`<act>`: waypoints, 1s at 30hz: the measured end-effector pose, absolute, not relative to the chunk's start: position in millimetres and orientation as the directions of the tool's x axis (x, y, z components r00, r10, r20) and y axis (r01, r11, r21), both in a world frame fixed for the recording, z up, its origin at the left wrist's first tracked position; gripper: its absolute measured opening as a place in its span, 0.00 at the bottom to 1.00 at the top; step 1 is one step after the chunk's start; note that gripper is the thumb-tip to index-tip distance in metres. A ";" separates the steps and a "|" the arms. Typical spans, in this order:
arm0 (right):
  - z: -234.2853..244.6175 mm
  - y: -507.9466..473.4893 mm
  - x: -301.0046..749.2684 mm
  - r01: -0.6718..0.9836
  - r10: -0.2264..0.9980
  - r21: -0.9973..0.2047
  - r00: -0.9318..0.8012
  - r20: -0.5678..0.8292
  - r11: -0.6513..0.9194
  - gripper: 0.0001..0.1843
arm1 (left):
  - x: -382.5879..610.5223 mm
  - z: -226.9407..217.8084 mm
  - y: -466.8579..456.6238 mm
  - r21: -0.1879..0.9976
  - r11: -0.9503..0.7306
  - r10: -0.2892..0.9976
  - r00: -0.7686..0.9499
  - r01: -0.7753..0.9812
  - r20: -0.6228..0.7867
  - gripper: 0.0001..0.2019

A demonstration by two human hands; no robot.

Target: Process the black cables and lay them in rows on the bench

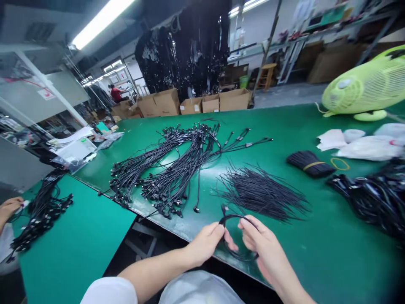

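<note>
A black cable (236, 255), bent into a loop, is held between my two hands just above the table's front edge. My left hand (211, 241) pinches the loop's left side, where a small connector (224, 208) sticks up. On the right side, my right hand (260, 237) has its fingers closed round the same loop. Beyond my hands lies a loose heap of thin black ties (264, 192). Farther left, a big spread of black cables with connectors (180, 164) covers part of the green table (284, 257).
To the right are a banded black bundle (310, 164), a yellow rubber band (340, 164), white rolls and bags (363, 143), more black cables (373, 198) and a green fan (367, 84). At left, another person's hand (11, 207) is beside cables (44, 211). Cardboard boxes (158, 102) stand behind.
</note>
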State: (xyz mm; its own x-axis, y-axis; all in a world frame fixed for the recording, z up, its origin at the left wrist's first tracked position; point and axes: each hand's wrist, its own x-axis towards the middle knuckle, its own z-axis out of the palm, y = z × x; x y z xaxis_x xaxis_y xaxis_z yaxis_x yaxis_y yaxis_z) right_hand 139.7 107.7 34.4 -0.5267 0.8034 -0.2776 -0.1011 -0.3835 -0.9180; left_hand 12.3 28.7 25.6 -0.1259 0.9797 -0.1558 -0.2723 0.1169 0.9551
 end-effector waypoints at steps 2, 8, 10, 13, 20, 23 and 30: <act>39.3 102.7 139.9 -0.149 0.771 -0.864 -0.542 -0.335 -0.480 0.25 | 15.1 18.4 26.0 0.910 0.149 0.961 -0.160 -0.387 -0.226 0.25; 58.7 85.4 135.8 -0.347 0.867 -0.832 -0.412 -0.279 -0.433 0.24 | 18.9 32.9 10.0 0.984 0.167 0.982 0.097 -0.060 -0.161 0.22; 58.8 80.5 133.4 -0.395 0.934 -0.865 -0.298 -0.196 -0.308 0.22 | 19.4 34.2 10.6 0.991 0.131 0.986 0.104 0.033 -0.133 0.19; 54.3 75.5 134.3 -0.374 0.943 -0.900 -0.317 -0.101 -0.223 0.22 | 21.9 26.9 13.8 0.991 0.120 0.987 0.097 0.062 -0.125 0.16; 38.9 85.0 137.1 -0.356 0.958 -0.917 -0.273 -0.084 -0.181 0.23 | 28.2 11.9 9.0 0.949 0.231 0.973 0.055 -0.215 -0.224 0.14; 38.4 85.6 133.4 -0.418 0.924 -0.857 -0.351 -0.153 -0.301 0.24 | 34.8 10.2 6.5 0.828 0.355 0.931 0.079 -0.433 -0.357 0.16; 56.0 76.0 134.9 -0.415 0.862 -0.856 -0.503 -0.065 -0.307 0.21 | 36.9 6.9 1.0 0.811 0.431 0.885 0.359 -0.395 -0.295 0.20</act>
